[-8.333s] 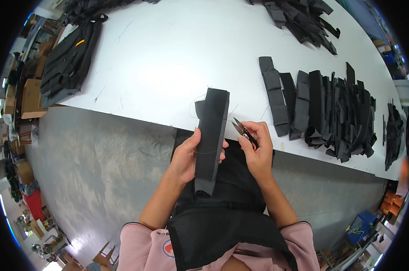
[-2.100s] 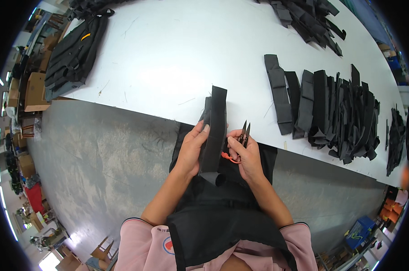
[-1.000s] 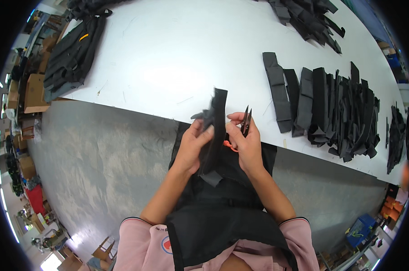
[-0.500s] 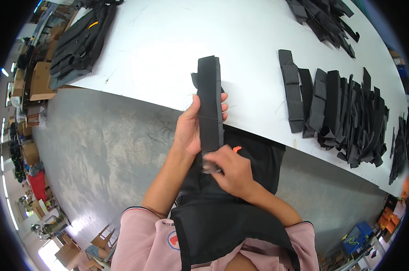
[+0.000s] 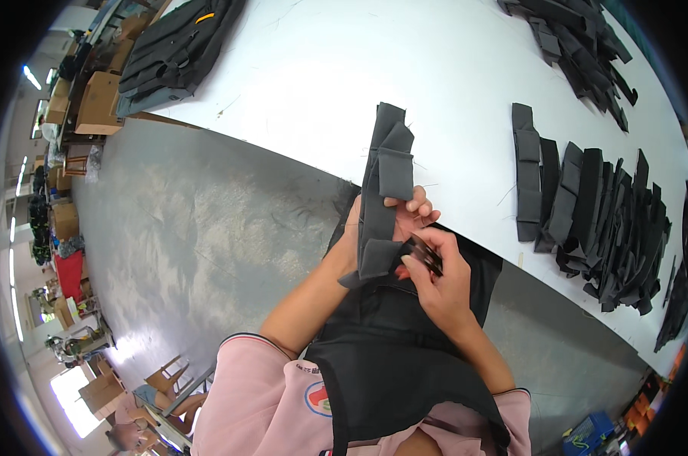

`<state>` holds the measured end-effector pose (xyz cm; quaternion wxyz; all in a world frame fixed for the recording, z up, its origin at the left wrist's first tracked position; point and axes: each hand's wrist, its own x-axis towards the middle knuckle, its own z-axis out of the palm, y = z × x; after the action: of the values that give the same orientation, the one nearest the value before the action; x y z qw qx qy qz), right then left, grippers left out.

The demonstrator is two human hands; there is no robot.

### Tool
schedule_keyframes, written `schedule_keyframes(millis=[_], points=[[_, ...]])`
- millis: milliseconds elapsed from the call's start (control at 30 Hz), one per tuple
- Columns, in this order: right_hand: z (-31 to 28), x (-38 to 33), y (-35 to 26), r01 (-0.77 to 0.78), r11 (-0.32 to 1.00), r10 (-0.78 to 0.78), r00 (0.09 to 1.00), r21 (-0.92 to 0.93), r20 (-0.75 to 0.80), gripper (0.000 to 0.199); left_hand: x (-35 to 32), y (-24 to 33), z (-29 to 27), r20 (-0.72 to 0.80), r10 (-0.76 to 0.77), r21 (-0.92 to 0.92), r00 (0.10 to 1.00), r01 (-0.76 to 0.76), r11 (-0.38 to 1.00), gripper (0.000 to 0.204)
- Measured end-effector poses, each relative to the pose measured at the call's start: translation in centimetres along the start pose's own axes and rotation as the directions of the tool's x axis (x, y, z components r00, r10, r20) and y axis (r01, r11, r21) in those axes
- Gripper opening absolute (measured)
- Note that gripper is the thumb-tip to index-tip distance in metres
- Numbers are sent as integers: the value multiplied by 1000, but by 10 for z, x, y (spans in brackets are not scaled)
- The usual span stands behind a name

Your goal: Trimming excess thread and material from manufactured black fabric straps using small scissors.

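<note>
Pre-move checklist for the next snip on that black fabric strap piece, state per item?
1. Left hand grips the long black fabric strap piece: ok.
2. Right hand holds the small dark thread snips: ok.
3. Snips at the piece's lower end: ok.
4. Blades open or closed: cannot tell.
5. Left fingers away from the blades: cannot tell.
6. Row of black fabric pieces on the white table, apart from the hands: ok.

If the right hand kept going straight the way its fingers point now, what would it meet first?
Most likely the black fabric strip. The right hand, gripping small snips, points up and left at the strip's lower end, held by the left hand. Depth is hard to judge, but they look nearly touching.
</note>
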<state>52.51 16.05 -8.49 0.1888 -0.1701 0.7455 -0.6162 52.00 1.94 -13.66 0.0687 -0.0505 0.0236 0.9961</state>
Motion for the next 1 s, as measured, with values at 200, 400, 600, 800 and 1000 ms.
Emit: schedule_keyframes(millis=[200, 400, 600, 800, 1000], points=[[7, 20, -8, 274, 912, -280, 960, -305, 24, 36, -8, 3, 9, -94, -70, -58, 993, 65, 996, 30], [3, 18, -10, 352, 848, -339, 935, -397, 106, 33, -8, -1, 12, -134, -5, 59, 991, 13, 998, 26], [6, 20, -7, 385, 844, -385, 920, -373, 77, 33, -9, -3, 16, -300, 19, 133, 954, 22, 991, 18], [12, 25, -25, 245, 959, -248, 969, -138, 2, 31, -4, -2, 30, -548, 103, 274, 830, 62, 960, 37], [19, 39, -10, 245, 967, -248, 967, -64, -59, 11, -7, -1, 41, -731, 114, 253, 673, 112, 961, 30]])
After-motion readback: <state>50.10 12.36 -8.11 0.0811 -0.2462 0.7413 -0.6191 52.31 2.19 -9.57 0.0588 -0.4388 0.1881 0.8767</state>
